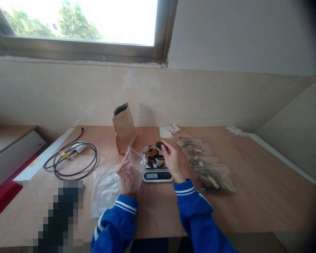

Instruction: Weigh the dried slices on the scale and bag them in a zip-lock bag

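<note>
Between my hands stands a white digital kitchen scale, with several brown dried slices that look like mushroom on its plate. My right hand is over the scale's right side, its fingertips pinched on one dark dried slice. To the left of the scale, my left hand grips a clear zip bag held upright, its mouth towards the scale. No contents show in that bag. The figures on the scale's display are too small to read surely.
Several filled zip bags lie in a row at the right. A brown paper bag stands open behind the scale. Flat clear plastic bags lie at left, near a coiled black cable with a white adapter. A blurred dark patch covers the lower left.
</note>
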The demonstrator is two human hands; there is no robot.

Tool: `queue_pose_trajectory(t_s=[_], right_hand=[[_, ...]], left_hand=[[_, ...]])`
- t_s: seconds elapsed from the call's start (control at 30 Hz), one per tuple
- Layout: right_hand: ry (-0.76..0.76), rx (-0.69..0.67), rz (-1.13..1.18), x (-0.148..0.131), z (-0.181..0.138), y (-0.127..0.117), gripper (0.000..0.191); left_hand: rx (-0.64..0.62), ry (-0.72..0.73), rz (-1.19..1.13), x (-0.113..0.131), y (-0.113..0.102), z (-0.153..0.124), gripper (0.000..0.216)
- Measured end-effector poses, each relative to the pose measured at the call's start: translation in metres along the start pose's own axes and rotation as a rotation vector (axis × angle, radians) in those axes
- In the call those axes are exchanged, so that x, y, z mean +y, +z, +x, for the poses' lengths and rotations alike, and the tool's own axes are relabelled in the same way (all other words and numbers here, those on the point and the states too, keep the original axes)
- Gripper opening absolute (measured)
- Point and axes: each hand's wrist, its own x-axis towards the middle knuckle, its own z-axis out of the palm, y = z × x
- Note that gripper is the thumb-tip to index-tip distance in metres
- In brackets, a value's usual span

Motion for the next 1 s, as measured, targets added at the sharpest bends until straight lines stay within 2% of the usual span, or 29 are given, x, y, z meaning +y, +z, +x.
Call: queue_pose_trajectory(t_s=[0.1, 0.2, 0.3, 0.4, 0.53, 0.63, 0.7, 0.9, 1.0], right_hand=[[-0.04, -0.116, 0.117, -0.033, -0.006, 0.014, 0.042], [-0.091, -0.313, 0.121, -0.065, -0.015, 0.022, 0.039], [-0.134, -0.391, 0.065, -0.076, -0.023, 0.02, 0.038], [-0.134, -0.313, 0.006, -0.059, -0.026, 0.01, 0.043], [-0.199, -0.181, -0.222, -0.007, -0.029, -0.004, 0.042], [-0.256, -0.204, -0.387, 0.029, -0.034, -0.011, 0.049], [-0.274, -0.235, -0.446, 0.043, -0.038, -0.015, 0.049], [-0.314, -0.213, -0.541, 0.047, -0.034, -0.024, 0.03], [-0.31, -0.217, -0.578, 0.045, -0.03, -0.026, 0.028]], left_hand=[[-0.009, 0.031, 0.001, -0.001, 0.0, 0.0, 0.017], [-0.026, 0.026, 0.021, -0.002, -0.001, 0.0, 0.016], [-0.01, 0.007, 0.049, -0.003, -0.002, -0.002, 0.015], [0.001, -0.022, 0.069, -0.004, -0.003, -0.003, 0.016], [-0.005, -0.042, 0.083, -0.006, -0.004, -0.005, 0.016], [-0.017, -0.04, 0.087, -0.007, -0.004, -0.005, 0.016], [-0.012, -0.03, 0.088, -0.007, -0.004, -0.005, 0.017], [0.013, -0.048, 0.11, -0.007, -0.004, -0.005, 0.013], [0.007, -0.061, 0.118, -0.007, -0.004, -0.005, 0.014]])
